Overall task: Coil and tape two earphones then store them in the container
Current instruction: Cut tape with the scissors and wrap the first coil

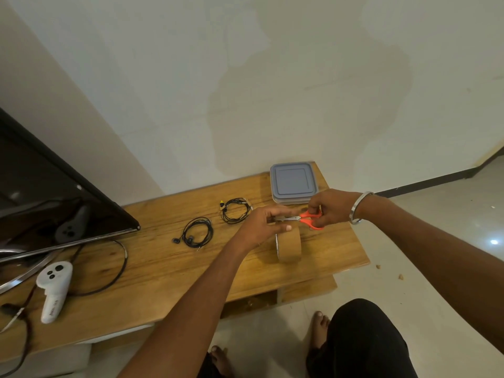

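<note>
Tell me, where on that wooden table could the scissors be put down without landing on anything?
Bare wood shows between the black earphones and the white controller, and along the near edge in front of the tape roll. It is crowded by the container, where both hands, the scissors and the second earphones bunch together.

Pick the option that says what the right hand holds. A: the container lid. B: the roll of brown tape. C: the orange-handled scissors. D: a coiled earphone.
C: the right hand has its fingers through the orange handles of the scissors, whose blades point toward the left hand, above the tape roll.
</note>
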Demonstrator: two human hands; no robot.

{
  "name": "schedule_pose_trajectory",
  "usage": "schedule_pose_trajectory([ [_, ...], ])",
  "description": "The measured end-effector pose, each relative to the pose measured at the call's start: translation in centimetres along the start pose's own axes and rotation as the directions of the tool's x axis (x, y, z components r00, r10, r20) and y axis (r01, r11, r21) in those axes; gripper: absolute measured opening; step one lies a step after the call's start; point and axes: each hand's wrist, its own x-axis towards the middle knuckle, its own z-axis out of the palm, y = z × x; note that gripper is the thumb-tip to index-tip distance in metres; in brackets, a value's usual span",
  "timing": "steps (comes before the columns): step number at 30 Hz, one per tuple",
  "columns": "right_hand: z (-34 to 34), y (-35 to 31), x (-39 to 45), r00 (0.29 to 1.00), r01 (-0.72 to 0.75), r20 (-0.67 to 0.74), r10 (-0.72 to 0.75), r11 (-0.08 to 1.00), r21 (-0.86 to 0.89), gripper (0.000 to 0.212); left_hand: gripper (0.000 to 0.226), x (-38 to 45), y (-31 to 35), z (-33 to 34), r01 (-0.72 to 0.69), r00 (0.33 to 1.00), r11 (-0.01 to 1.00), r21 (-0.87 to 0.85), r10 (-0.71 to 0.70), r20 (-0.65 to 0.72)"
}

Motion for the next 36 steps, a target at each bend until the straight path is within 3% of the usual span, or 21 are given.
schedule_pose_trajectory([
  [12,1.2,0.2,-1.0,0.997,0.009,-0.073,0.001,0.990,0.139,0.020,0.043,-0.3,0.3,0.4,0.022,0.999,1.000,-0.004,-0.022,-0.025],
  [23,0.3,-0.5,-1.5,0.991,0.040,-0.130,-0.022,0.989,0.139,0.012,0.044,-0.5,0.7,0.6,0.054,0.997,0.996,-0.074,-0.058,-0.053],
  [27,-0.5,-1.3,-1.1,0.998,0.035,-0.045,-0.032,0.997,0.065,0.018,0.047,-0.4,0.8,0.6,0.058,0.997,0.998,-0.001,-0.058,-0.058],
  [30,-0.6,-1.3,-1.6,0.994,0.060,-0.106,-0.039,0.976,0.209,0.013,0.049,-0.7,0.8,0.8,0.083,0.995,0.992,-0.093,-0.088,-0.051],
  [33,0.2,-0.7,-2.2,0.962,0.046,-0.269,0.050,0.939,0.340,0.009,0.056,-0.8,1.1,0.8,0.087,0.996,0.987,-0.137,-0.090,-0.018],
  [36,2.0,0.4,-1.9,0.934,-0.138,-0.289,0.209,0.959,0.247,0.027,0.061,-0.8,1.3,0.8,0.075,0.996,0.982,-0.176,-0.082,-0.035],
])
